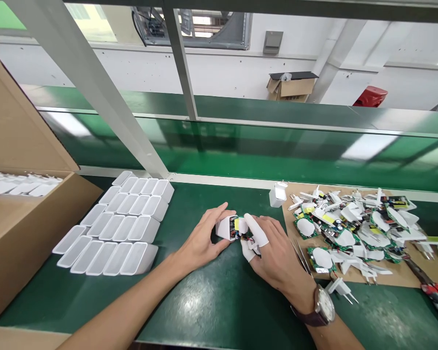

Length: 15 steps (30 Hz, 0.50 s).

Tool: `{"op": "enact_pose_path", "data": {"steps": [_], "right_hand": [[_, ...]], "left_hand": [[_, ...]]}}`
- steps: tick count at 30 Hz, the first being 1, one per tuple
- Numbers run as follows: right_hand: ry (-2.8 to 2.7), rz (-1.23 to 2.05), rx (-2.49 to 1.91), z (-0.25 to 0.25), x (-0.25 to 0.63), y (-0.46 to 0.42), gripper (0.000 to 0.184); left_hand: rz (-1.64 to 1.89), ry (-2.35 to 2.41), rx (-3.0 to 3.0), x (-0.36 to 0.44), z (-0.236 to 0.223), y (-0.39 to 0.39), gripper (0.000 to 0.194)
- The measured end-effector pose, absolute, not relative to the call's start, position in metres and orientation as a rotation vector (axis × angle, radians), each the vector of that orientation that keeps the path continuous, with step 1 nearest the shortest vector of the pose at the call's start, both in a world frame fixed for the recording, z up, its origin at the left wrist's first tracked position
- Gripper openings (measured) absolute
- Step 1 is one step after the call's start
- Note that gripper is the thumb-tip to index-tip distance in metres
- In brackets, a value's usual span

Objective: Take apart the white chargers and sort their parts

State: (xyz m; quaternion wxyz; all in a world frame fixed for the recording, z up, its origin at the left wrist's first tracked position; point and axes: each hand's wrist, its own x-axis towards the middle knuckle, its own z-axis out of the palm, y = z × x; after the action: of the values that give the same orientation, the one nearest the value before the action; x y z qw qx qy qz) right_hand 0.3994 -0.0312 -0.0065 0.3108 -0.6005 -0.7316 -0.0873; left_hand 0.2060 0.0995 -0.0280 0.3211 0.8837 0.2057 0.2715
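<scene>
My left hand (202,233) is closed around a white plastic charger housing (224,227), fingers on its far side and thumb on its near side. At the housing's open right end shows a circuit board (235,226) with a yellow-wrapped part, partly inside. My right hand (273,248), with white covers on thumb and index finger and a watch on the wrist, pinches the board's right end. Its fingers hide part of the board and some wires. Tweezers (302,257) lie beside my right hand.
Rows of open white housings (111,228) stand left, beside a cardboard box (32,233) of white parts. On cardboard at right lies a pile of circuit boards with plugs (350,228), with red-handled pliers (432,287) alongside. A single white housing (278,195) stands near the back ledge.
</scene>
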Motion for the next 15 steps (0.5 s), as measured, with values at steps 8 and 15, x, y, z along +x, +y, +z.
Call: {"op": "enact_pose_path", "data": {"steps": [8,15], "right_hand": [[-1.933,-0.247,-1.582,-0.0031,0.3984,-0.0308,0.075],[-1.874,-0.198,-1.532,-0.0064,0.3986,-0.0281,0.075]], "left_hand": [[0.704,0.546,2.327,0.2062,-0.0284,0.0991,0.085],[0.695,0.510,2.332,0.2088,-0.0291,0.0975,0.088]]}}
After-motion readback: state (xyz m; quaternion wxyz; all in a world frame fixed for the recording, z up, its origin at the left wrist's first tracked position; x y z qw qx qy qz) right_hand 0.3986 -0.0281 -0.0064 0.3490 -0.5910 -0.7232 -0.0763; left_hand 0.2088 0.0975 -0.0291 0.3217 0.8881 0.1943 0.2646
